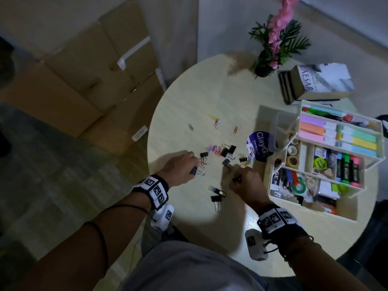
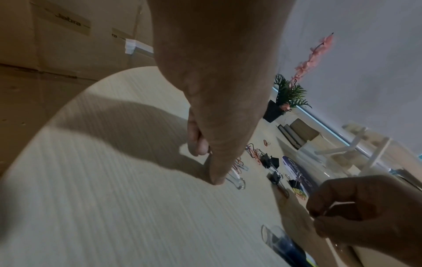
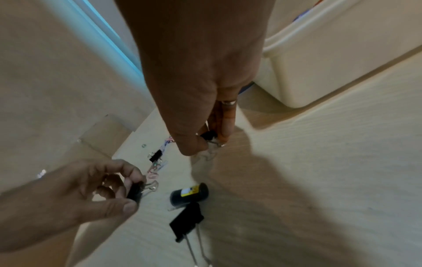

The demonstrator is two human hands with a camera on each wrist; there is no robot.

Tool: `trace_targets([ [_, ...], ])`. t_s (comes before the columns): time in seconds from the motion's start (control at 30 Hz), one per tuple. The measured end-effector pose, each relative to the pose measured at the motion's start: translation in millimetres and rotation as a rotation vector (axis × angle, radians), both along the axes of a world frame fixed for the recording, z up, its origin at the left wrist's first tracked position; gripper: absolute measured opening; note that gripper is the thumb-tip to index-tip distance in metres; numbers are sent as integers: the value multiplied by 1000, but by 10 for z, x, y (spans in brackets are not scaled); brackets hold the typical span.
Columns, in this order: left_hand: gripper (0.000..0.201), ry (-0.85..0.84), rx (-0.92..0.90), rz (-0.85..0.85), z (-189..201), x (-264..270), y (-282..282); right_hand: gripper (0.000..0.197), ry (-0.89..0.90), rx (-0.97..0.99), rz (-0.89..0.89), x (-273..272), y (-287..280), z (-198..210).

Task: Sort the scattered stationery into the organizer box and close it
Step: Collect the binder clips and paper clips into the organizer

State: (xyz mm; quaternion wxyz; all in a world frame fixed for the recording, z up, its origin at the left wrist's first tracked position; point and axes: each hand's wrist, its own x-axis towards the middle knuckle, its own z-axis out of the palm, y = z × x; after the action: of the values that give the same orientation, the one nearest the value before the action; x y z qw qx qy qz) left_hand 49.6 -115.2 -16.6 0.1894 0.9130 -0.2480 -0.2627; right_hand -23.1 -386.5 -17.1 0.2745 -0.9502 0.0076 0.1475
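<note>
Black binder clips and coloured paper clips (image 1: pixel 216 149) lie scattered on the round table (image 1: pixel 189 97). My left hand (image 1: pixel 189 164) pinches one black binder clip (image 1: pixel 194 171) just above the table; the right wrist view shows that clip (image 3: pixel 135 191) between thumb and fingers. My right hand (image 1: pixel 241 177) curls round another black binder clip (image 3: pixel 209 135), and a further clip (image 1: pixel 226 162) lies at its fingertips. The open cream organizer box (image 1: pixel 270 185) stands to the right, its tiered trays full of markers, tape and notes.
A binder clip (image 1: pixel 216 200) and a small black tube with a yellow label (image 1: pixel 219 192) lie between my wrists. A round blue lid (image 1: pixel 258 148) sits by the box. Books (image 1: pixel 315 85) and a potted plant (image 1: pixel 273 49) stand at the back. Cardboard boxes (image 1: pixel 94 70) are beyond the table's left edge.
</note>
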Motion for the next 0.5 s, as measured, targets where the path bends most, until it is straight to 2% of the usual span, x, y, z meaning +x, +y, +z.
trace_targets([
  [0.13,30,-6,-155,75,41,-35,-54,29,-32,154,-99,-168,-145,179],
  [0.2,26,-7,-260,139,69,-69,-165,25,-59,204,-167,-284,-313,343],
  [0.3,22,85,-354,204,165,-124,-433,17,-106,218,-293,-479,-705,614],
  [0.4,22,137,-413,165,298,-190,-832,19,-139,197,-481,-678,-1253,735],
  [0.5,15,189,-485,103,427,-290,-1374,20,-41,86,-548,-773,-1759,711],
])
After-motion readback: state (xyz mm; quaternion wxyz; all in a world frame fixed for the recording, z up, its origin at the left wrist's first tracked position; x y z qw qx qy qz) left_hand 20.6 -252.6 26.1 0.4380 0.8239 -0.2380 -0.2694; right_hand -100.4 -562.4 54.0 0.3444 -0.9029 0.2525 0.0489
